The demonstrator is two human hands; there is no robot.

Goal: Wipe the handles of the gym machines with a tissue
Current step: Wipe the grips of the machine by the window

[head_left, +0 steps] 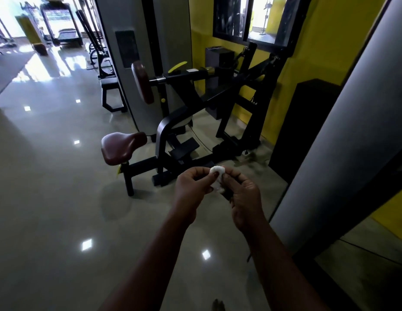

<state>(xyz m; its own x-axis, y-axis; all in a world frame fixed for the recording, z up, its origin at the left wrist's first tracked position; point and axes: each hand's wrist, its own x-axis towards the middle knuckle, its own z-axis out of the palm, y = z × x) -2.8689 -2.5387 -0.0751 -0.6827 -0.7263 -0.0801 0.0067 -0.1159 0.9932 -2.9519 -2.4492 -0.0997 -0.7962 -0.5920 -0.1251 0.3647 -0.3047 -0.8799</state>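
Centre of frame, slightly low: we pinch a crumpled white tissue [218, 179] between left hand [192, 187] and right hand [244, 198], fingers of both curled on it. Above the hands stands a black gym machine [186, 75] with a maroon seat [122, 147], clear of our hands, on a glossy tiled floor [49, 176].

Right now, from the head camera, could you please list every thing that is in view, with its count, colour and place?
tissue: one, white, crumpled, between both hands
seat: one, maroon, low, centre left, on the machine
chest pad: one, maroon, above the seat
machine frame: one, black, centre, near the wall
lever: one, yellow, above the frame's top bar
housing: one, grey, tall, behind the pad
wall: one, yellow, right rear
floor: one, glossy beige, left and bottom
left grip: one, bare hand, pinches the tissue
right grip: one, bare hand, pinches the tissue from the other side
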